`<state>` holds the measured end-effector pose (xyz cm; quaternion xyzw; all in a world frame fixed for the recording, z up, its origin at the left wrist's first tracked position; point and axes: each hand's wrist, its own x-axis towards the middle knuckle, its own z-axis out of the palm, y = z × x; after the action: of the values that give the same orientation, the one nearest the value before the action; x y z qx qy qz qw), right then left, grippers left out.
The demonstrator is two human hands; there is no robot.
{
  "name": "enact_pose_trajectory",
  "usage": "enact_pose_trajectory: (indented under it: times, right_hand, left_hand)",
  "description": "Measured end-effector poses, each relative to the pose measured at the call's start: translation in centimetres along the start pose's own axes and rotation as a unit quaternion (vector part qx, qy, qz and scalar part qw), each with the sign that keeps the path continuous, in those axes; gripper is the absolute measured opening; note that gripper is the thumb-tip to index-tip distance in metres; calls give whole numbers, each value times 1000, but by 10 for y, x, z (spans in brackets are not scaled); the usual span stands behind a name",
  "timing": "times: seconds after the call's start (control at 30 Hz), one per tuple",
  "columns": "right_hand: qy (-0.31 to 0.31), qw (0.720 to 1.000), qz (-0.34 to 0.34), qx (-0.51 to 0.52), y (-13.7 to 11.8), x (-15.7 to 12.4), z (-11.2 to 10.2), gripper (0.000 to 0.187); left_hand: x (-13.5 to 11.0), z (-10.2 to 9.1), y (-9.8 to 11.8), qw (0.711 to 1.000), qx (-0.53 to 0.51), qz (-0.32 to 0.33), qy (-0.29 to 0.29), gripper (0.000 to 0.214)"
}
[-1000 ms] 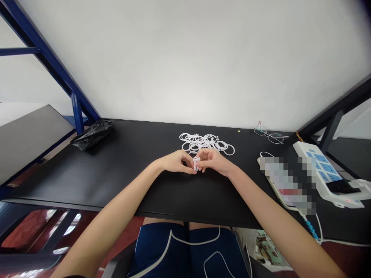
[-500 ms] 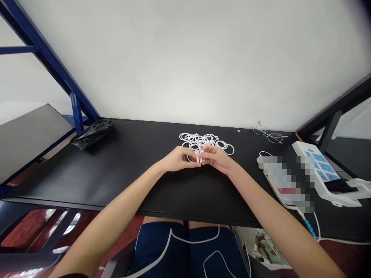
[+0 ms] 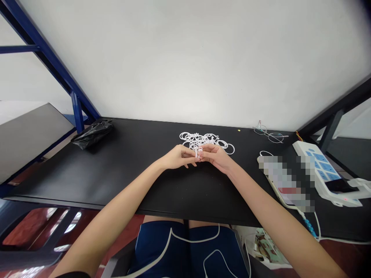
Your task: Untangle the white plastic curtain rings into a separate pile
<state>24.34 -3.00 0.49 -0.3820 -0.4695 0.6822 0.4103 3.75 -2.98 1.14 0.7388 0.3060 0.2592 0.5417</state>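
My left hand (image 3: pixel 174 157) and my right hand (image 3: pixel 216 157) meet over the middle of the black tabletop. Each has its thumb and fingers pinched on a small white plastic ring; the left one (image 3: pixel 196 151) is seen nearly edge-on, and the right one (image 3: pixel 200 151) is partly covered by fingertips. The two pieces touch or almost touch; whether they are linked I cannot tell. Just behind the hands lies a loose pile of white plastic rings (image 3: pixel 213 138), some with small eyelets or hooks, its near side hidden by my fingers.
A crumpled black plastic bag (image 3: pixel 93 134) lies at the far left of the table (image 3: pixel 121 185). To the right are eyeglasses (image 3: pixel 275 137), a phone (image 3: pixel 282 185) with a white cable, and a white power strip (image 3: pixel 314 170). A white wall (image 3: pixel 185 69) rises behind.
Both hands have shifted slightly away from me, towards the pile. The fingers of my left hand have curled lower beneath the held pieces. The pile itself looks unchanged.
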Motion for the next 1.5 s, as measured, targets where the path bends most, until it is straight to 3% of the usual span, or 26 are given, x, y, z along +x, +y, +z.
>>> enact_pose_trajectory:
  times: [0.17,0.33,0.57,1.03,1.1,1.3,1.5]
  right_hand:
    - [-15,1000,2,-9,2,0,0,32]
    - [-39,999,-9,-37,0,-2,5,44]
    - [25,990,-105,-96,4,-4,16,35]
    - [36,987,-109,-114,4,-4,15,34]
    - [46,986,-108,-117,4,-3,14,37]
    - [121,975,-123,-140,8,3,4,38]
    - [149,951,-152,-224,15,3,2,34]
  left_hand:
    - [-1,0,1,1000,-19,-4,-19,35]
    - [-1,-4,1,998,-28,-4,-59,38]
    - [-2,-6,4,998,-26,-11,-59,39]
    - [-3,-4,7,996,-27,-41,-71,45]
    - [-3,-7,7,997,-23,-47,-54,44]
    - [0,-16,2,995,-11,-57,87,41]
    - [2,-14,1,995,8,-52,80,47]
